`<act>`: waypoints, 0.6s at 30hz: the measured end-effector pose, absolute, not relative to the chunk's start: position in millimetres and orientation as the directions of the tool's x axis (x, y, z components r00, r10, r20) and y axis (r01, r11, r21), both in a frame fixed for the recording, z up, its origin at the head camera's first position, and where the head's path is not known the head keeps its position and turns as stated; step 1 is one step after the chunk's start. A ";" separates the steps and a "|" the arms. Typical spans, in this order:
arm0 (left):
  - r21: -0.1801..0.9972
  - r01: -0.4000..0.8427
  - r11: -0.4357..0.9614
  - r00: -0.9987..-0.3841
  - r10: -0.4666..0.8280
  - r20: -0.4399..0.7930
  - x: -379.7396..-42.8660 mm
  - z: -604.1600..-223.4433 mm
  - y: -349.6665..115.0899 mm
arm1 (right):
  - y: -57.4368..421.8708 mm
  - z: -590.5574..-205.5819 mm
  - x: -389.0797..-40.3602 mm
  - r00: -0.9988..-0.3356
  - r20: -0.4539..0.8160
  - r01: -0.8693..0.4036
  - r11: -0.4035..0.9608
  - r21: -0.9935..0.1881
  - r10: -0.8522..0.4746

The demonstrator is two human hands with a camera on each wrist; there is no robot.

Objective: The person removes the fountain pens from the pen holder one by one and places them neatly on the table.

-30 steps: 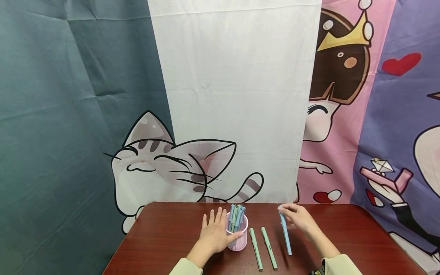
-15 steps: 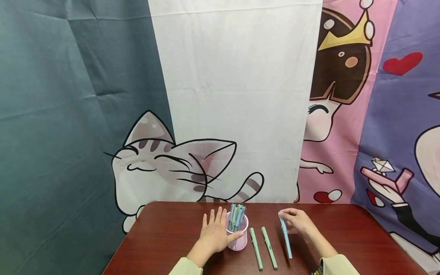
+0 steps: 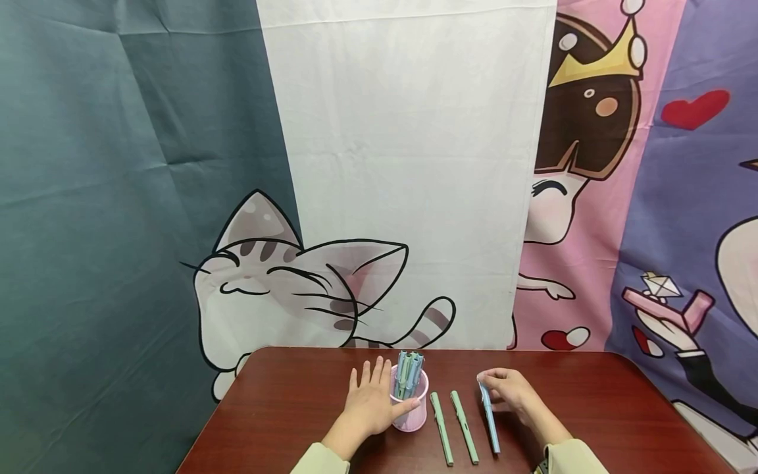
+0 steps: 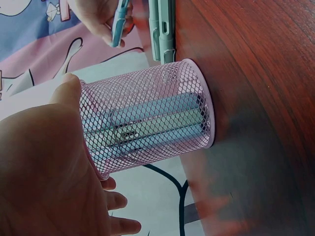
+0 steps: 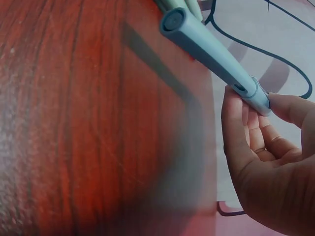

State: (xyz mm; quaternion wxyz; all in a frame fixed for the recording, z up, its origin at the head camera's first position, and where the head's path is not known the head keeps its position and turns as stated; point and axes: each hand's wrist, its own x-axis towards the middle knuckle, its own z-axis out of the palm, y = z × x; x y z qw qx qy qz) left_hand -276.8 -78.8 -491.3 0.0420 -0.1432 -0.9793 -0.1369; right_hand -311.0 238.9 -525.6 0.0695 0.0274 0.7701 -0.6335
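Observation:
In the head view my right hand (image 3: 510, 390) pinches a light blue pen (image 3: 489, 421) by its upper end, between thumb and fingertips. The right wrist view shows the pen (image 5: 211, 51) slanting out from those fingers, its far end close over the table. Two green pens (image 3: 442, 431) lie side by side to the left of it. A pink mesh pen holder (image 3: 410, 418) stands upright with several blue and green pens (image 3: 407, 376) in it. My left hand (image 3: 370, 405) is beside the holder with fingers spread and straight, its thumb across the rim.
The reddish-brown wooden table (image 3: 296, 395) carries all of this. Behind its far edge hangs a cloth backdrop (image 3: 414, 164) with a cartoon cat and other figures.
My right hand has come a little nearer the front edge with the blue pen, whose lower end is closer to the table front. The left hand and the pen holder have stayed put.

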 end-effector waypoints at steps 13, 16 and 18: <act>0.258 0.287 0.922 -0.957 0.264 0.120 -277.9 -491.5 -79.0 | 241.5 -539.9 -316.5 -0.979 -0.196 0.181 0.209 -0.961 -0.054; 0.265 0.286 0.921 -0.957 0.263 0.119 -277.8 -491.9 -78.9 | 241.2 -543.1 -316.6 -0.977 -0.212 0.200 0.220 -0.955 -0.032; 0.270 0.286 0.920 -0.958 0.263 0.116 -277.9 -492.1 -78.8 | 240.7 -544.5 -316.5 -0.976 -0.216 0.207 0.227 -0.952 -0.017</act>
